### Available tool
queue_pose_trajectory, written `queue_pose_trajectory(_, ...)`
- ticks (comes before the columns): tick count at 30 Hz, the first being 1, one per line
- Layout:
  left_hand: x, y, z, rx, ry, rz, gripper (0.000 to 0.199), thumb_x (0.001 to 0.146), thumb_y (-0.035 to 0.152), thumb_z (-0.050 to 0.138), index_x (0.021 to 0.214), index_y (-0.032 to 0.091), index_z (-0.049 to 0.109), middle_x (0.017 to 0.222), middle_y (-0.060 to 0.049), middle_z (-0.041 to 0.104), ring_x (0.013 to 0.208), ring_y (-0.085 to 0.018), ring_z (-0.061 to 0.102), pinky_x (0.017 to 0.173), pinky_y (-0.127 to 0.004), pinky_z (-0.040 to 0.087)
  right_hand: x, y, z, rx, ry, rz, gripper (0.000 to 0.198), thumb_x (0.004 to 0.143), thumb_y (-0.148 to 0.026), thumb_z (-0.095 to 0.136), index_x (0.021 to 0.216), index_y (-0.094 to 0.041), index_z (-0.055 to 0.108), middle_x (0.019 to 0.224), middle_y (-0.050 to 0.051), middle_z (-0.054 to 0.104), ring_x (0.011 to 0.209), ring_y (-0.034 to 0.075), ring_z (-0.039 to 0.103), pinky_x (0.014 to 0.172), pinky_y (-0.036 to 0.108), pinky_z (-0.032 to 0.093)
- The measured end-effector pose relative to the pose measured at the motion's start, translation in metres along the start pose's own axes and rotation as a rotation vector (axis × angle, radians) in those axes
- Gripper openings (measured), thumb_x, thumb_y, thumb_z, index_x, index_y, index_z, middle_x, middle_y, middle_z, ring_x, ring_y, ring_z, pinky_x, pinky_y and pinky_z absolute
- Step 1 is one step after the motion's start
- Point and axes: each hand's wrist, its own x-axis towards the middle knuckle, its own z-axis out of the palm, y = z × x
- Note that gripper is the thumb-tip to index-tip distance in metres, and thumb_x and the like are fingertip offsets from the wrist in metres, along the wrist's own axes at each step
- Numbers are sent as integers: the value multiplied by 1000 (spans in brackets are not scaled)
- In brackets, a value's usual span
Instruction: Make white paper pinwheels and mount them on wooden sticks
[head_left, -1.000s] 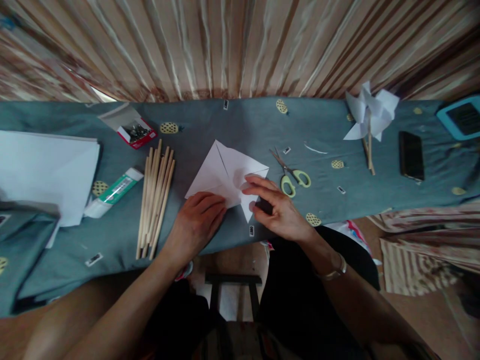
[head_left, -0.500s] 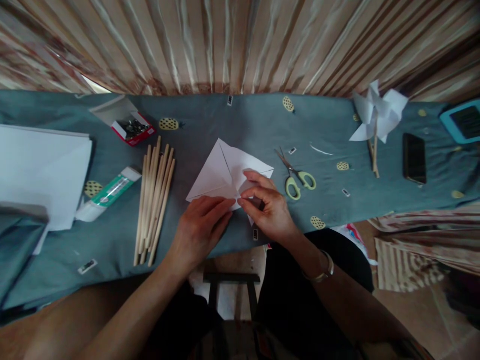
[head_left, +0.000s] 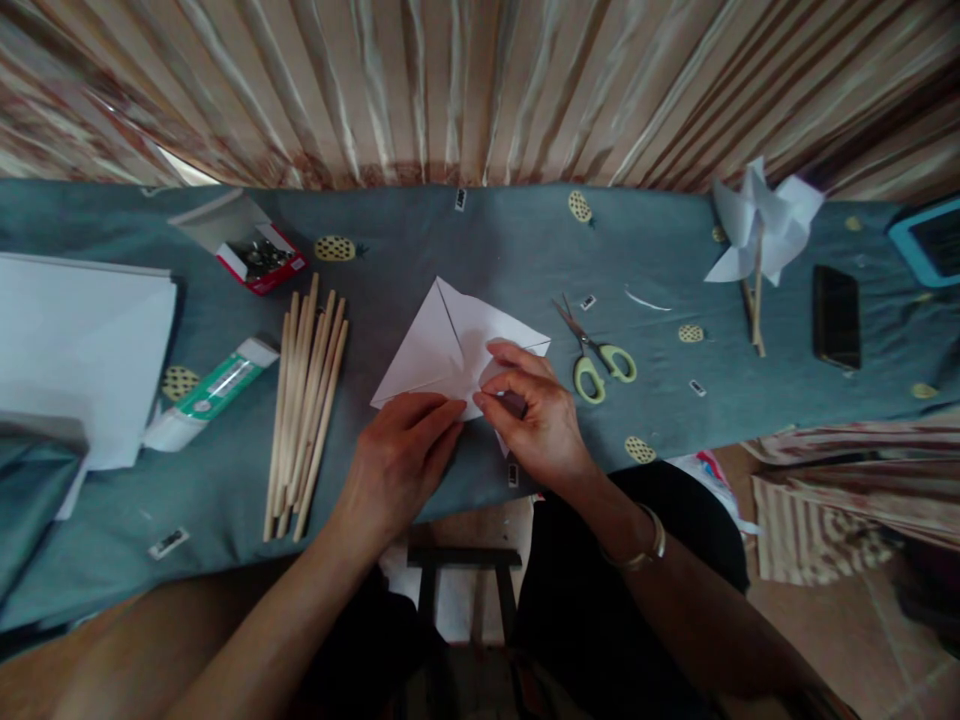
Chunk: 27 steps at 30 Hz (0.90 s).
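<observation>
White paper (head_left: 420, 350) is right under the fingers (head_left: 519, 383) on the counter (head_left: 510, 245). Right hand (head_left: 546, 425) has thumb and index pinching it; left hand (head_left: 401, 445) has fingers bunched on the near edge, can't tell if they grip. Scissors (head_left: 586, 341) sit just right of the right fingers, wooden sticks (head_left: 306, 405) left of the left.

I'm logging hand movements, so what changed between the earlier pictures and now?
The right hand has brought its thumb in toward the left hand and close to its fingers over the white paper; whether it grips the paper is unclear. The left hand has edged toward it and stays on the paper. The scissors, wooden sticks and pinwheel stayed put.
</observation>
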Motion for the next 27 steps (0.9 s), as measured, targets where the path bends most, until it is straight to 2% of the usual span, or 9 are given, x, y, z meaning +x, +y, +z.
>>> queue_pose_trajectory(17, 6, 0, 0, -7, -19, -29, 20, 96, 20, 52, 95, 16, 72, 88, -7, 71, 78, -16, 68, 72, -27, 58, 0, -2, 4, -20, 37, 17, 6, 83, -19, 67, 79, -24, 66, 128, 8, 65, 121, 26, 58, 106, 48, 46)
queue_pose_trajectory(27, 6, -1, 0, 10, -21, -16, 19, 95, 19, 53, 94, 15, 72, 87, -6, 71, 78, -16, 68, 73, -27, 58, -1, 0, 5, -86, 56, -37, 2, 82, -19, 68, 81, -20, 69, 128, 10, 66, 119, 25, 61, 104, 46, 49)
